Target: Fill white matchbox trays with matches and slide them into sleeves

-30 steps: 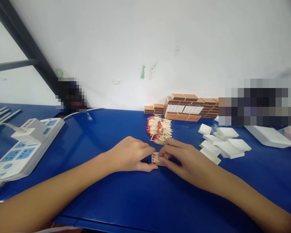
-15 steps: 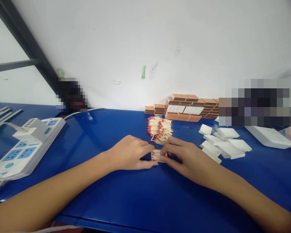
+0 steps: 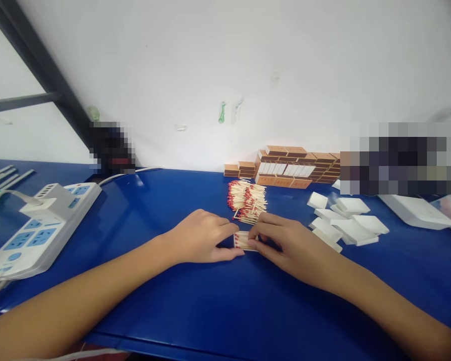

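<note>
A small white matchbox tray lies on the blue table with red-headed matches inside, heads at its left end. My left hand steadies that end between thumb and fingers. At the right end, my right hand has thumb and fingertips closed on the matches in the tray; the tips partly cover them. Just behind the tray lies a heap of loose matches, most with their red heads to the left.
Brown matchboxes are stacked along the wall. Several white empty trays lie in a pile to the right, before a white box. A power strip with a plugged-in adapter and cables stands at the left.
Hardly anything differs. Both hands keep their places at the tray, with only a very slight shift of the right fingertips over the matches.
</note>
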The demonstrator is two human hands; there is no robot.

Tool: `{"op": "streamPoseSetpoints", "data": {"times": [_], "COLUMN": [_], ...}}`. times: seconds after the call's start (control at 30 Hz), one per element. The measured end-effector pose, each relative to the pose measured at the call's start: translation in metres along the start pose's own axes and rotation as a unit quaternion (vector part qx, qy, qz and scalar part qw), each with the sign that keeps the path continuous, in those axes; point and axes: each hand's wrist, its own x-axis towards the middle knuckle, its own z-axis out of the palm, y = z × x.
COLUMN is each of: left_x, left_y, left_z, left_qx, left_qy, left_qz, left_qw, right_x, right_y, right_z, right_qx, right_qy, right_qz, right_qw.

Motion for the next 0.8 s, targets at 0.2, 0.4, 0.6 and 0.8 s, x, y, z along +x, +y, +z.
{"op": "streamPoseSetpoints", "data": {"times": [0.2, 0.4, 0.6, 0.8], "left_x": [0.001, 0.000, 0.001, 0.000], "left_y": [0.000, 0.000, 0.000, 0.000], "left_z": [0.000, 0.000, -0.001, 0.001], "left_qx": [0.004, 0.006, 0.003, 0.002], "left_qy": [0.001, -0.007, -0.001, -0.002], "left_qz": [0.000, -0.006, -0.007, -0.006], "left_qw": [1.000, 1.000, 1.000, 1.000], "right_x": [-0.001, -0.001, 0.001, 0.002], "right_y": [0.000, 0.000, 0.026, 0.053], "right_z": [0.000, -0.001, -0.028, -0.037], "right_qx": [-0.001, -0.003, -0.075, -0.110], "right_qy": [0.001, 0.011, 0.138, 0.134], "right_qz": [-0.002, -0.009, 0.029, 0.094], "right_qw": [1.000, 1.000, 0.987, 0.980]}}
